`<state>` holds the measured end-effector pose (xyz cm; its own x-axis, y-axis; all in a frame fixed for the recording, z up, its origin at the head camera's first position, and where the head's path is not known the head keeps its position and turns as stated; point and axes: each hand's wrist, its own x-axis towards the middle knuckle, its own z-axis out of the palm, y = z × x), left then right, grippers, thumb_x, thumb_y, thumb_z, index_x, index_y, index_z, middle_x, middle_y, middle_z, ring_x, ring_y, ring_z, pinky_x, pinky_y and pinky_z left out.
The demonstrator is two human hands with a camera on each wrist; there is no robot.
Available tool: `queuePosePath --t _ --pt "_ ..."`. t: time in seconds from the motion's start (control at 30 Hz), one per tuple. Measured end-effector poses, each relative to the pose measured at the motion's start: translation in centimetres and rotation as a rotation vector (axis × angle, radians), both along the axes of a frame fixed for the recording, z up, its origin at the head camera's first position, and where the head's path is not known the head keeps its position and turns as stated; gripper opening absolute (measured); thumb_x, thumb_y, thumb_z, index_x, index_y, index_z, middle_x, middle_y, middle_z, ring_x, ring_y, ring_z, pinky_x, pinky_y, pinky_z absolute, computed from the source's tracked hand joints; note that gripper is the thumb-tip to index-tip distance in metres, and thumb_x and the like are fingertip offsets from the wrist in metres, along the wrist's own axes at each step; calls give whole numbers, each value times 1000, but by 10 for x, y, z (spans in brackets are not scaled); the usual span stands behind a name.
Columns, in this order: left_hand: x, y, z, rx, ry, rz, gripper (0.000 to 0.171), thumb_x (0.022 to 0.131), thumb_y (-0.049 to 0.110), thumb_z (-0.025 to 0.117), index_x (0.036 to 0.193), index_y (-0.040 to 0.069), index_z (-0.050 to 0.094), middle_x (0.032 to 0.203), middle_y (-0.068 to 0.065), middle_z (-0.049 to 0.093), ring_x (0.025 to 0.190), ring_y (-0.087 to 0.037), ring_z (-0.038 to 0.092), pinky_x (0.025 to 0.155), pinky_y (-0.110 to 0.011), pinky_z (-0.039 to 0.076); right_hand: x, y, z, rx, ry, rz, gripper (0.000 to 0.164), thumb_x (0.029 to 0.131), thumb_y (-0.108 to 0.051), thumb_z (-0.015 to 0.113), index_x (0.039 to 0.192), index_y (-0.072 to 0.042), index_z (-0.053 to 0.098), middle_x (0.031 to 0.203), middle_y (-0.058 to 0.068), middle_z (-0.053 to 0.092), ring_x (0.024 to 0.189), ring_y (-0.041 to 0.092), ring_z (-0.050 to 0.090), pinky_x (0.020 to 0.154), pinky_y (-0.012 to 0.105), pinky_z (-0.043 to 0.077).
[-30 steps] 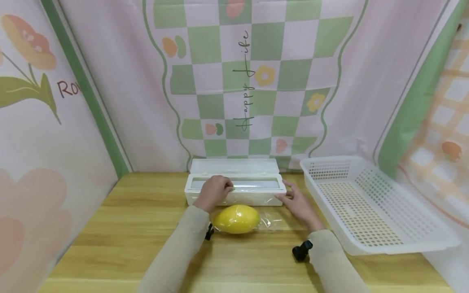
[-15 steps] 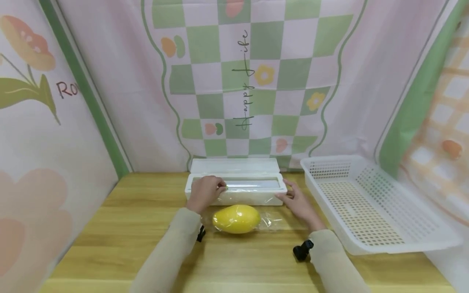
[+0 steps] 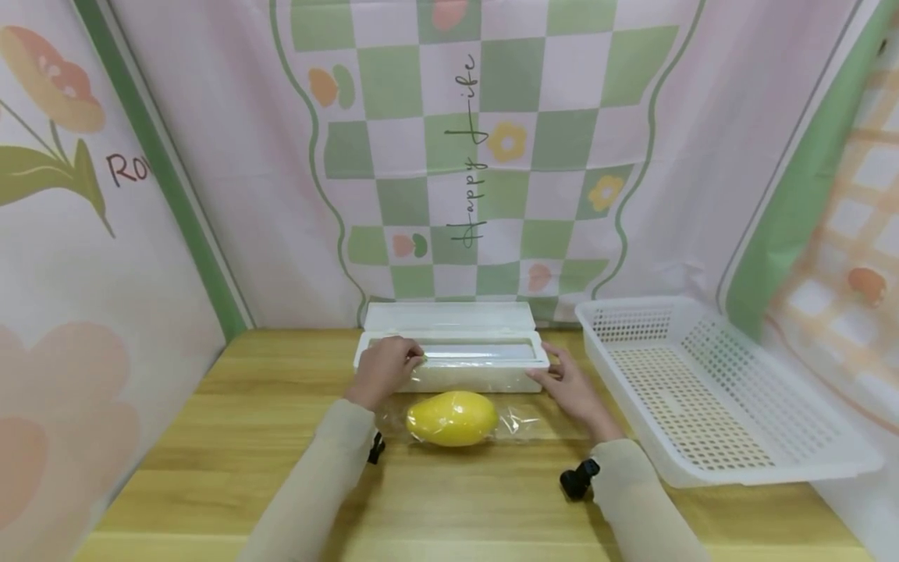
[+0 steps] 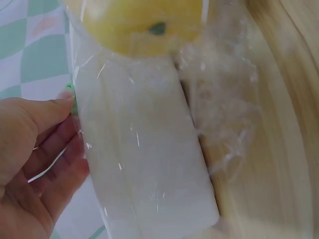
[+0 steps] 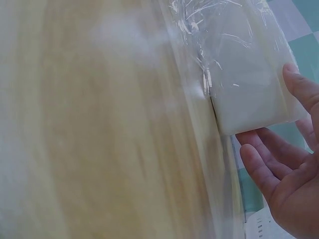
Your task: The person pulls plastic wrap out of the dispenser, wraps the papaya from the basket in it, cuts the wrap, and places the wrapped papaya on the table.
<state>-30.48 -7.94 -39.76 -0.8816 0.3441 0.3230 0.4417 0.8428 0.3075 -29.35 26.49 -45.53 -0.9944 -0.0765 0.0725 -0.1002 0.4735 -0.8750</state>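
Note:
A white cling film dispenser box [image 3: 477, 380] lies lengthwise near the back of the table, its lid raised. My left hand [image 3: 382, 368] is over the box's left part, and in the left wrist view its thumb and fingers pinch a small green slider [image 4: 75, 105] on the box's edge. With thumb on top and fingers by the end face, my right hand [image 3: 572, 389] holds the box's right end. A yellow mango [image 3: 453, 420] rests in front of the box, on clear cling film [image 3: 516, 425] that spreads out at both sides and runs up over the box front.
A white perforated plastic basket [image 3: 649, 457] stands on the right, close beside my right forearm. Patterned cloth [image 3: 506, 195] hangs right behind the wooden table [image 3: 211, 468]. Black wrist cameras [image 3: 579, 479] hang beneath the sleeves.
My left hand has slid left along the box edge, from near its middle toward its left end. My right hand, the box and the mango have stayed in place.

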Motion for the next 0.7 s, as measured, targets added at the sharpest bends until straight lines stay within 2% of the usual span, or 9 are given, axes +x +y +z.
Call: queuePosePath --t 0.23,0.37,0.6,0.7 --pt "0 -8 -1 64 9 -58 10 94 14 72 99 7 77 96 -5 74 85 -18 68 77 -33 58 -1 0 -1 4 0 -2 81 97 -45 65 160 -15 23 136 27 54 126 40 51 92 47 53" --pt "1 -9 0 79 13 -65 9 93 12 72 98 5 77 94 -7 74 85 -20 69 79 -34 57 0 0 -1 8 -1 -7 82 96 -47 65 160 -16 23 137 26 53 127 41 50 94 48 52" --pt "5 -10 1 -23 51 30 9 92 24 74 98 18 79 96 2 75 82 -16 69 68 -36 58 2 0 1 7 0 -10 83 96 -47 65 160 -15 23 136 26 55 129 41 49 95 49 51" --pt "5 -12 0 -17 52 41 10 92 24 74 99 18 79 98 2 75 83 -16 69 69 -36 58 2 0 1 3 1 -10 82 96 -46 65 160 -14 23 136 26 55 129 41 49 96 49 51"
